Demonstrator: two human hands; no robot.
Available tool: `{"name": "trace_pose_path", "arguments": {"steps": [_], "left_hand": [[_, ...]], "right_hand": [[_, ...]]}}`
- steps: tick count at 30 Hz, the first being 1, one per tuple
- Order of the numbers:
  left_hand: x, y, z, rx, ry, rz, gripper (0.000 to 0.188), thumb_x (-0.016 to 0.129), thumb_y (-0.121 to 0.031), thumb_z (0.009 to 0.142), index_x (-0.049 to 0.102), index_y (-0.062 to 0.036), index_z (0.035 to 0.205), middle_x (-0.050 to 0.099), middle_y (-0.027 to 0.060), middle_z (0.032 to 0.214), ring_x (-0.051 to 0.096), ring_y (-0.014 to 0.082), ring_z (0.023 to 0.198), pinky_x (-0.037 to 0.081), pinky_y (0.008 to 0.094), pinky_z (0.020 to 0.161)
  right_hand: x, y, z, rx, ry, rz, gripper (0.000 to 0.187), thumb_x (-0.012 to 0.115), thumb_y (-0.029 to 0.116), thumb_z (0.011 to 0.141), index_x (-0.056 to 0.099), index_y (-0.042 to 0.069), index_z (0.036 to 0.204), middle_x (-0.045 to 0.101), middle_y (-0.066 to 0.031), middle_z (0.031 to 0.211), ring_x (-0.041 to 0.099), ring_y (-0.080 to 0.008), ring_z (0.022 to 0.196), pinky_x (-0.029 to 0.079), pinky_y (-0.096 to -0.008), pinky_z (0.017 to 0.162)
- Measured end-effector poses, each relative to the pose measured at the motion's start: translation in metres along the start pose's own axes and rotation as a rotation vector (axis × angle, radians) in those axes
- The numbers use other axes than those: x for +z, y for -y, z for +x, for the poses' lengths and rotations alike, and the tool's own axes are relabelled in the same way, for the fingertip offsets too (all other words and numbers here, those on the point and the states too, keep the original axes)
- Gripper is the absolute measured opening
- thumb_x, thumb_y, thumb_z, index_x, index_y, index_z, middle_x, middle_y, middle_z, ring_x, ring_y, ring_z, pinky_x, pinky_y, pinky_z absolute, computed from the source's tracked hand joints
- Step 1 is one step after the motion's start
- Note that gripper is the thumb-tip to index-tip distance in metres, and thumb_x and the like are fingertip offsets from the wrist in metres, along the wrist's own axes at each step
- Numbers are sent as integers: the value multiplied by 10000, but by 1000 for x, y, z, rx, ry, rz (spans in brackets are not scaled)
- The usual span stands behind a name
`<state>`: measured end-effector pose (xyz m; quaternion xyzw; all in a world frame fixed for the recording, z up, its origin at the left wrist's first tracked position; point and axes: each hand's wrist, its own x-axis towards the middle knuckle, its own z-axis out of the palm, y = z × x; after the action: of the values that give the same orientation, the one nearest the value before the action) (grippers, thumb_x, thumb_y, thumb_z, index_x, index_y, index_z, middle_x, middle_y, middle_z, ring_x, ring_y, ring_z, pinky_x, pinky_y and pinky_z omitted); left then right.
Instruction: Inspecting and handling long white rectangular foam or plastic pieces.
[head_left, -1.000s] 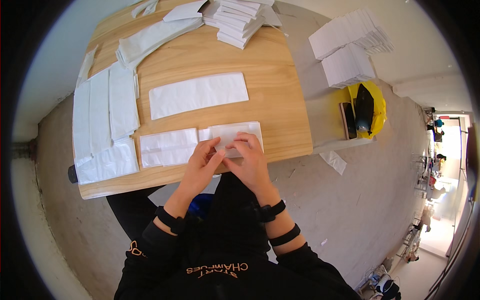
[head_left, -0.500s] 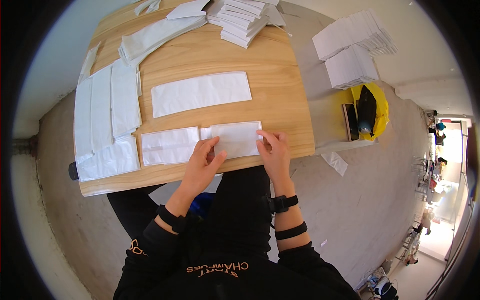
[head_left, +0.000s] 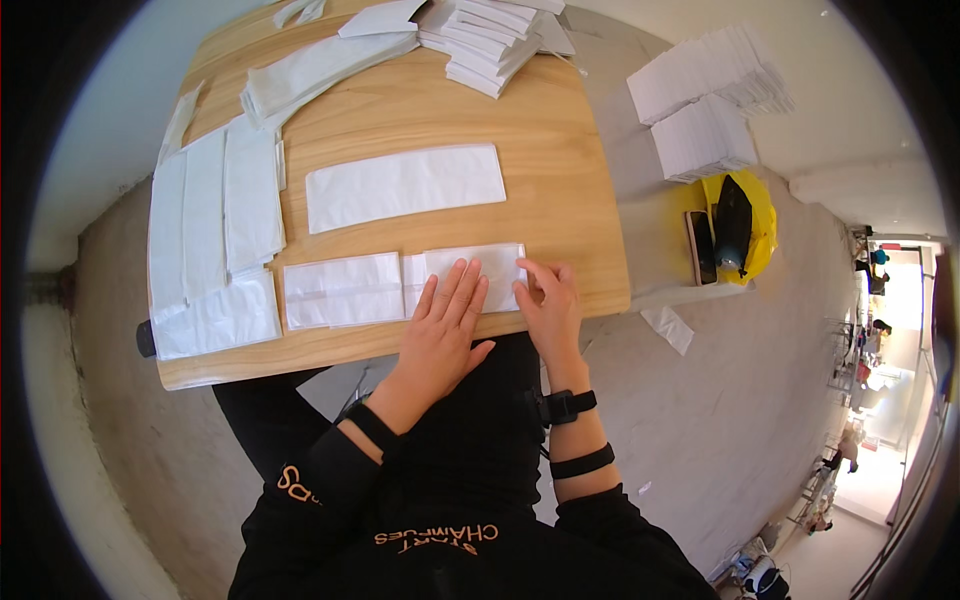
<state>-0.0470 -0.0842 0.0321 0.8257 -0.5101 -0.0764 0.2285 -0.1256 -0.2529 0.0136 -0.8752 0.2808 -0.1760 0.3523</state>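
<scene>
On the wooden table (head_left: 540, 110), close to its front edge, lies a thin white folded sheet (head_left: 502, 268), slightly see-through. My left hand (head_left: 443, 333) rests flat on its left part, fingers stretched out and pointing away from me. At the sheet's right edge, my right hand (head_left: 552, 308) has thumb and forefinger closed on the border. Just left of my left hand is another folded white piece (head_left: 343, 290) with a band across its middle. Farther back lies a single long white strip (head_left: 405, 188), untouched.
Overlapping white strips (head_left: 205, 215) cover the table's left side. At the back are a fanned bundle of long strips (head_left: 325, 72) and a pile of folded white packets (head_left: 490, 45). Right of the table stand white stacks (head_left: 700, 135), a phone (head_left: 700, 247) and a yellow bag (head_left: 765, 230).
My left hand has shifted right and gone from curled fingers to lying flat on the sheet. My right hand has stayed at the right edge.
</scene>
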Motion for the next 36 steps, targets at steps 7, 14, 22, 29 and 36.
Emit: {"name": "trace_pose_path", "arguments": {"steps": [7,14,22,29,36], "left_hand": [[14,17,4,-48,3,117,1046,699,-555,715,273,42,1462,235,189,1551,197,316,1455,181,468,1169],[10,16,3,-58,41,101,1056,739,-513,690,272,39,1460,224,190,1554,179,316,1460,171,483,1170],[8,15,0,-93,23,126,1082,791,-479,638,285,-13,1473,215,195,1558,176,323,1462,169,510,1162],[-6,26,-14,-189,-10,44,990,801,-446,656,363,-17,1434,259,203,1537,208,315,1451,161,515,1164],[-51,95,-75,-589,-421,270,497,757,-231,734,565,-60,1159,509,147,1128,461,350,1106,351,489,963]], "right_hand": [[-5,-5,1,39,45,47,328,675,55,784,665,123,1105,545,-123,972,569,-300,899,480,-384,773],[-2,5,9,-29,-157,-61,291,622,22,806,648,65,1093,557,-133,1028,575,-294,946,485,-381,796],[42,23,8,-174,30,149,306,650,39,820,631,50,1126,473,-143,1162,500,-299,1073,436,-374,929],[46,29,7,-145,65,129,397,724,93,756,606,20,1129,468,-154,1161,479,-309,1087,409,-397,950],[42,25,8,-141,88,45,456,785,155,727,614,38,1133,433,-122,1190,467,-289,1101,430,-377,935]]}}
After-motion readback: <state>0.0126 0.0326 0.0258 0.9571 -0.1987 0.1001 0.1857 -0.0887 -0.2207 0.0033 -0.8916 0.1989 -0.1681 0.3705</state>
